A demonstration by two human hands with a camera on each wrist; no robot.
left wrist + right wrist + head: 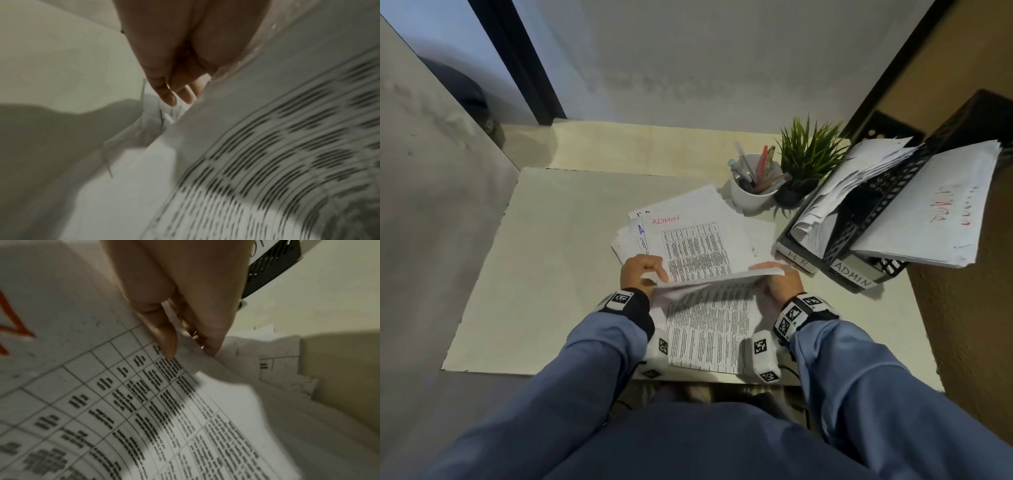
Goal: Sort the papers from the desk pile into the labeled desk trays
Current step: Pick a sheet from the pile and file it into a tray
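Both hands hold one printed table sheet (709,322) raised over the desk pile (688,240), whose top page reads ADMIN in red. My left hand (654,275) grips the sheet's upper left corner, and its fingers (170,91) curl behind the paper (267,146). At the upper right edge my right hand (774,274) pinches the sheet (144,402) between the thumb (166,340) and the other fingers. Red writing (12,321) near the top of that sheet is cut off. Two black trays sit to the right, labelled HR (798,263) and ADMIN (852,277), both holding papers.
A white mug of pens (751,192) and a small potted plant (808,157) stand behind the pile, left of the trays. A pale desk mat (551,257) spreads to the left. Walls close in the desk at the back and left. The black tray's mesh (271,267) lies just beyond my right hand.
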